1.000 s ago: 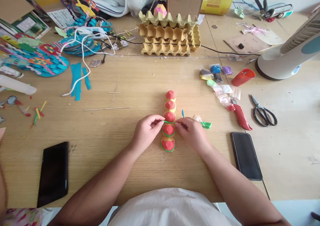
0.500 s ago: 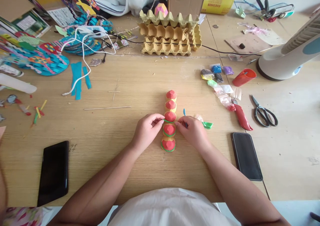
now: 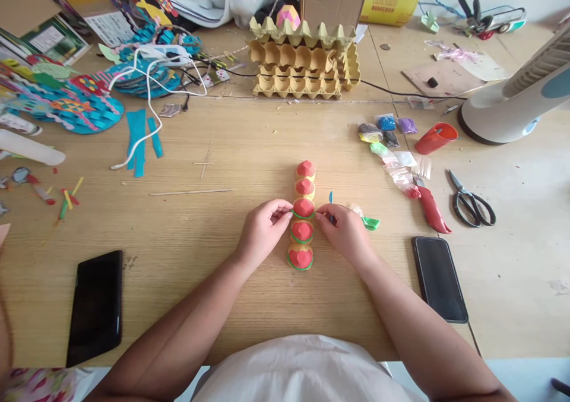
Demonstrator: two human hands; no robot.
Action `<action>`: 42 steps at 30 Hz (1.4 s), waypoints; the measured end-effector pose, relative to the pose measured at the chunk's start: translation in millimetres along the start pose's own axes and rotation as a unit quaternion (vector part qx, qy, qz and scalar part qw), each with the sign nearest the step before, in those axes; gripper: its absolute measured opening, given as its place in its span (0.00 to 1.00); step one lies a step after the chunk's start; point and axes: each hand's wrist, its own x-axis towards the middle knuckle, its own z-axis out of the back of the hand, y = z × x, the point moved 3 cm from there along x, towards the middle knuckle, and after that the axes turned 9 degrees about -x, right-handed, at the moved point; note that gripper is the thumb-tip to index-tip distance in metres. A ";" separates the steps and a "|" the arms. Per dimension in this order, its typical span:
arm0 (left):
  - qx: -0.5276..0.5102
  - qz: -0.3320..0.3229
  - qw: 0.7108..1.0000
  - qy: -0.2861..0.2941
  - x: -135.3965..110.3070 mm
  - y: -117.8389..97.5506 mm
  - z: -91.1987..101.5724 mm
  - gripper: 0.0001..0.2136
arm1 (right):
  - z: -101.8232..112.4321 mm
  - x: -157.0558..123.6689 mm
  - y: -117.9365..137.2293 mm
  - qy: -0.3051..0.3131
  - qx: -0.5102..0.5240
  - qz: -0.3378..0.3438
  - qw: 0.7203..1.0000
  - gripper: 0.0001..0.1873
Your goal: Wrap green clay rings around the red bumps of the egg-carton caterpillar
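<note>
A strip cut from an egg carton (image 3: 299, 247) stands lengthwise in front of me, its bumps capped with red clay. Green clay edges the lower rim of the nearest three caps. At the left side of the middle cap (image 3: 303, 207), my left hand (image 3: 266, 230) pinches the end of its thin green clay strip (image 3: 304, 217). My right hand (image 3: 345, 231) is closed just right of that cap, with a small gap between fingertips and clay. A blue plastic clay knife (image 3: 331, 198) sticks up from among its fingers; its lower part is mostly hidden.
An opened packet of green clay (image 3: 370, 222) lies right of my hand. Farther right are a red-handled cutter (image 3: 431, 208), scissors (image 3: 472, 200), a phone (image 3: 440, 278) and a red cup (image 3: 435, 138). Egg cartons (image 3: 296, 84) stand behind; a black tablet (image 3: 95, 307) lies left.
My right hand has shifted slightly right, away from the middle cap, and the blue clay knife moved with it. My left hand stays at the cap's left side.
</note>
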 end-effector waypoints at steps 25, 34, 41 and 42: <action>0.024 -0.020 0.999 -0.011 -1.1 -5.9 -0.1 0.03 | 2.4 -2.3 3.3 -0.054 0.003 0.018 0.998 0.07; 0.058 -0.046 0.997 -0.020 -10.0 -14.7 4.6 0.04 | 7.6 -10.3 5.3 -0.061 -0.036 0.027 0.997 0.10; 0.110 -0.077 0.991 0.000 -21.6 -29.3 4.4 0.06 | 9.4 -28.5 17.2 -0.037 -0.112 0.072 0.990 0.21; 0.122 -0.077 0.990 0.002 -23.0 -30.6 4.2 0.06 | 8.6 -30.5 18.5 -0.031 -0.126 0.075 0.989 0.21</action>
